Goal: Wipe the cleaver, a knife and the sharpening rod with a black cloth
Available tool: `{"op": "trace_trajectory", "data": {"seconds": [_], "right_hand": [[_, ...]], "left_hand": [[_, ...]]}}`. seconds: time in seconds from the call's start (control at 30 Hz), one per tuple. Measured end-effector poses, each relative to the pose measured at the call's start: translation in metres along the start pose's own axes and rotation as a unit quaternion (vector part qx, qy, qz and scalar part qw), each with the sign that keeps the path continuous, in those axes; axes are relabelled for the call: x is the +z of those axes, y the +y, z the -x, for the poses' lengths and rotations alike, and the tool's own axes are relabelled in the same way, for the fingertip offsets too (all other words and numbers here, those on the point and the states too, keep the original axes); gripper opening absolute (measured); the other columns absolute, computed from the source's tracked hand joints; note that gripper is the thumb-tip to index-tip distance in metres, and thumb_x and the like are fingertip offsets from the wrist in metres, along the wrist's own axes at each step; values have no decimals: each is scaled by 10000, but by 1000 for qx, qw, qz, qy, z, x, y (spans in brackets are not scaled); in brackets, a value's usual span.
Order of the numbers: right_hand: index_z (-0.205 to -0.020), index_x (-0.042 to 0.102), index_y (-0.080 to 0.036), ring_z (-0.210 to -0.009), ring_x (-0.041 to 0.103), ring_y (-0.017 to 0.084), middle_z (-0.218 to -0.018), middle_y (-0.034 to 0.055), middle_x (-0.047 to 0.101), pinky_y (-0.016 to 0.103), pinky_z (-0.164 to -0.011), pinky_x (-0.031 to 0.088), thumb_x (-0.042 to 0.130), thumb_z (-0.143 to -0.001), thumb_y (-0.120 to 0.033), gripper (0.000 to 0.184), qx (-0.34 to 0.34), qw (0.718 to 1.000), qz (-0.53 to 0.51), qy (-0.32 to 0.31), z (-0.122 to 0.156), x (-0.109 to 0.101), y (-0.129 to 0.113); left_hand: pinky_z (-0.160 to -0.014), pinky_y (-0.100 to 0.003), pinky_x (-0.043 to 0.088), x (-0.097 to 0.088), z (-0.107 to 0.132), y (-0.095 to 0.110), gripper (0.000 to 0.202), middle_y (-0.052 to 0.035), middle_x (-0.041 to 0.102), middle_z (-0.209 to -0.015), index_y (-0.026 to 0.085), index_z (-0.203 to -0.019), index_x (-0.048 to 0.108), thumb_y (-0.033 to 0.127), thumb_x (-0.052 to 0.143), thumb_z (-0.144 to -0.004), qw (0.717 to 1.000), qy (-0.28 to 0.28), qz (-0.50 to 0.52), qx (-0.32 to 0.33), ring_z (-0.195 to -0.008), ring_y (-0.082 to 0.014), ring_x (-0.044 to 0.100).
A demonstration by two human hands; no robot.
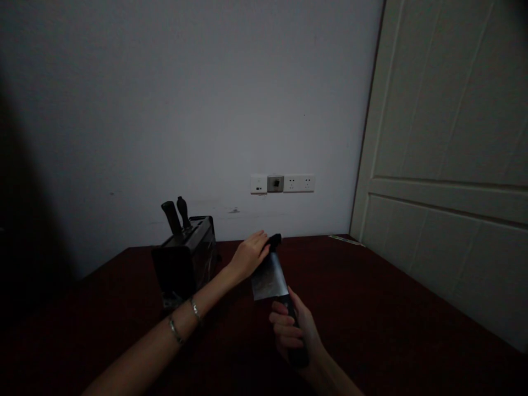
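My right hand (295,330) is closed round the black handle of a cleaver (270,280), whose broad shiny blade points away from me and tilts left. At the far end of the blade, my left hand (249,256) is closed on a black cloth-like piece (274,241) that lies against the metal. Part of the blade's far end is hidden by the fingers and this piece. To the left of my left hand stands a dark knife block (173,272) with two black handles (177,217) sticking up from its top.
Everything rests on a dark red table (350,308) that reaches to a pale wall (206,99). Sockets and a switch plate (299,183) are set in the wall just above the table. A panelled white door (445,137) stands along the right side. The light is dim.
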State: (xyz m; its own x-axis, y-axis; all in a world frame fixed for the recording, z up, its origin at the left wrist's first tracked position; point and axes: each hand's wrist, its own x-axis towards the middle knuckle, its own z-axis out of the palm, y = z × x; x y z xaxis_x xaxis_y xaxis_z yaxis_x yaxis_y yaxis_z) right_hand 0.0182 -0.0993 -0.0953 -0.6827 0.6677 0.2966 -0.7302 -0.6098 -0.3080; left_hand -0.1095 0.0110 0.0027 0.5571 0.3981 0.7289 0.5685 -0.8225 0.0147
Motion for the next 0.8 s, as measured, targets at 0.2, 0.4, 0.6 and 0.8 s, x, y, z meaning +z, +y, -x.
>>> {"op": "trace_trajectory", "data": {"seconds": [0.2,0.4,0.6,0.8], "right_hand": [[-615,396,-164,-304,242,-17,-463,-98,374,66,-246,147,532,-809,-419,348,-37,999,-13,-19,0,0,-4],[-616,402,-161,-302,243,-12,-465,-98,366,77,-247,161,525,-817,-420,350,-37,998,-8,-45,-1,-5,-4],[-617,391,-168,-302,240,-2,-480,-86,390,85,-243,190,419,-863,-453,378,-29,997,-4,-64,1,2,0],[-618,408,-164,-291,243,-4,-491,-71,418,90,-243,228,372,-878,-468,402,-10,996,-10,-85,1,13,2]], "left_hand": [[-1088,-332,256,1,22,20,455,-135,413,-1372,77,-1282,432,344,359,-921,975,-194,86,71,-1330,-170,261],[-1118,-392,101,-7,25,32,656,-181,48,-1480,-10,-1399,119,454,130,-936,934,-347,77,34,-1369,-203,-9],[-1117,-376,42,-11,4,24,763,-197,-33,-1472,-33,-1400,61,545,59,-902,927,-375,26,13,-1360,-214,-80],[-1112,-379,38,-14,-17,2,807,-193,-56,-1470,-24,-1404,44,591,52,-880,934,-356,-8,1,-1357,-227,-95]]}}
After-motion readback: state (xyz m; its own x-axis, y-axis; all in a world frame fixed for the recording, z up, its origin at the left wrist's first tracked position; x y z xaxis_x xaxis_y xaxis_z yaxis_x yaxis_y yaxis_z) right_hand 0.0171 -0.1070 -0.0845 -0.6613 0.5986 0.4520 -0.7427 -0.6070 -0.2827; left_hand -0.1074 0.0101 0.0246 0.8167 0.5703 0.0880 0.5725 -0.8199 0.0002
